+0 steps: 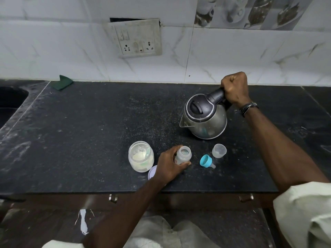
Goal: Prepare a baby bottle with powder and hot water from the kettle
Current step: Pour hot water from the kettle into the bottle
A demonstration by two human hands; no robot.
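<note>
A steel kettle (206, 120) with a black lid stands on the dark counter (89, 131), spout pointing left. My right hand (234, 90) is wrapped around its black handle. Nearer the front edge, my left hand (170, 165) grips an open, clear baby bottle (183, 155) standing upright on the counter. Left of it is an open jar of white powder (141, 156) with a scoop inside. The blue teat ring (206, 161) lies on its side right of the bottle, and the clear bottle cap (219, 150) stands just behind it.
The jar's pale lid (152, 172) lies partly under my left wrist. A green cloth (61, 82) sits at the back left by the tiled wall, a sink (9, 102) at far left. A switch panel (136, 38) hangs on the wall. Drawer handles show below the counter.
</note>
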